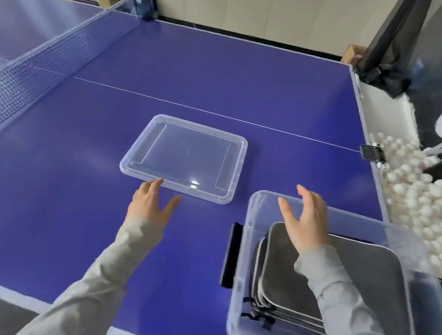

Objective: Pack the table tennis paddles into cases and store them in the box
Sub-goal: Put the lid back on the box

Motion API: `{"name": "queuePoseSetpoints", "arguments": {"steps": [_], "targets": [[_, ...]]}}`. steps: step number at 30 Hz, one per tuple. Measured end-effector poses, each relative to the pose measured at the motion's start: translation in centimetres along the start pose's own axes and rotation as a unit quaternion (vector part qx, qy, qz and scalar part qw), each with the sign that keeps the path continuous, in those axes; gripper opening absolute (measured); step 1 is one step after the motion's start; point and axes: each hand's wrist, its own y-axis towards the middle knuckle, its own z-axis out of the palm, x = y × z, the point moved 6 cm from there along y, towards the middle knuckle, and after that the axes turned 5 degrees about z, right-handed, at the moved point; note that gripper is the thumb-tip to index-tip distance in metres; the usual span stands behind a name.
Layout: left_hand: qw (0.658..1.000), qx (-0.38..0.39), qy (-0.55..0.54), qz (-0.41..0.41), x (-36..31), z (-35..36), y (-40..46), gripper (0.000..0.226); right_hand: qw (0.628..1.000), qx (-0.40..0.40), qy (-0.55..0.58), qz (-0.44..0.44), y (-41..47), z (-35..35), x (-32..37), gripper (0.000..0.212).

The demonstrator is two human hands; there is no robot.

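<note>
With the grey cases (337, 281) lying in the box (261, 208), both the left hand (150, 204) and the right hand (305, 218) are released and empty, so I think they should take the clear lid (237, 155) by two opposite edges and lower it level onto the box.

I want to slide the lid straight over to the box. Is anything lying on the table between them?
No: in the head view only bare blue table shows between the lid and the box.
</note>
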Motion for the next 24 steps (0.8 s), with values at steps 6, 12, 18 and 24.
{"name": "queuePoseSetpoints", "arguments": {"steps": [6,12,18,24], "targets": [[0.991,0.07,0.04,-0.102,12.6,-2.6,9.3,0.069,0.994,0.098,-0.047,0.03,5.2,11.3,7.4,0.057],[0.988,0.092,0.012,-0.124,18.6,-1.7,17.9,0.077,0.972,0.15,-0.125,0.129,9.4,19.4,6.8,0.058],[0.989,0.075,0.02,-0.13,20.8,1.6,24.2,0.079,0.946,0.128,-0.207,0.215,11.4,22.8,2.5,0.062],[0.99,0.043,0.062,-0.119,21.2,3.8,26.2,0.065,0.927,0.107,-0.272,0.234,11.5,24.5,0.2,0.062]]}}
